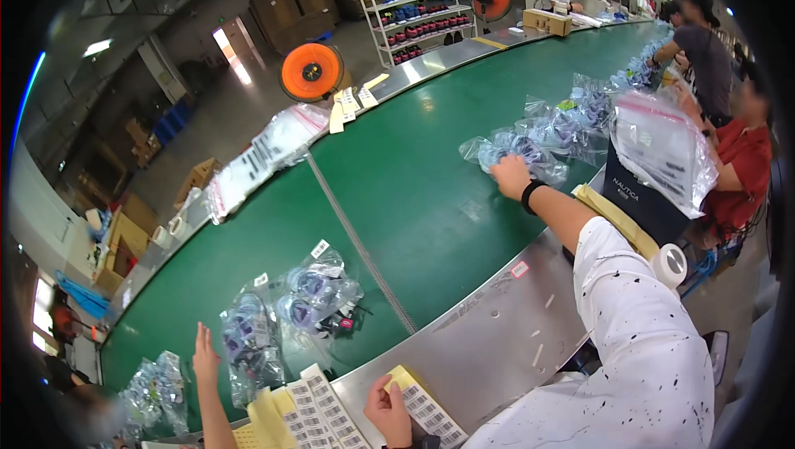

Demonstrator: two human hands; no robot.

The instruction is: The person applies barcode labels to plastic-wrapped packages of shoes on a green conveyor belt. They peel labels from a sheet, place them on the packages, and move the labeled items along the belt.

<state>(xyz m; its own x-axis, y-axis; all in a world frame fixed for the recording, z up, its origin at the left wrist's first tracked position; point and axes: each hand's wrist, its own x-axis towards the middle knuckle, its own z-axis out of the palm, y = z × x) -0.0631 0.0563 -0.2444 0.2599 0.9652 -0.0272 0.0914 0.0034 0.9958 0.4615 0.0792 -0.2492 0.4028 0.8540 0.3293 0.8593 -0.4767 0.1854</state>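
Observation:
My right arm, in a white sleeve with black specks, stretches out over a green conveyor belt [397, 147]. At its end my right hand [512, 176] has its fingers curled on the edge of a clear plastic bag [542, 159] of light-blue items that look like small shoes. Close to my body, my left hand [387, 410] pinches a yellow-backed sheet of barcode labels [424, 406] by its corner. More such bags, among them one bag [571, 122], lie in a row beyond my right hand. The fingertips of my right hand are partly hidden against the bag.
Another person's hand [205, 356] reaches in at left beside two bags [248, 333]. Label sheets [319, 412] lie on the metal edge [489, 325]. At right stand a dark box [633, 192] topped with plastic bags and a white roll [669, 265]. Orange fans [312, 73] stand beyond the belt.

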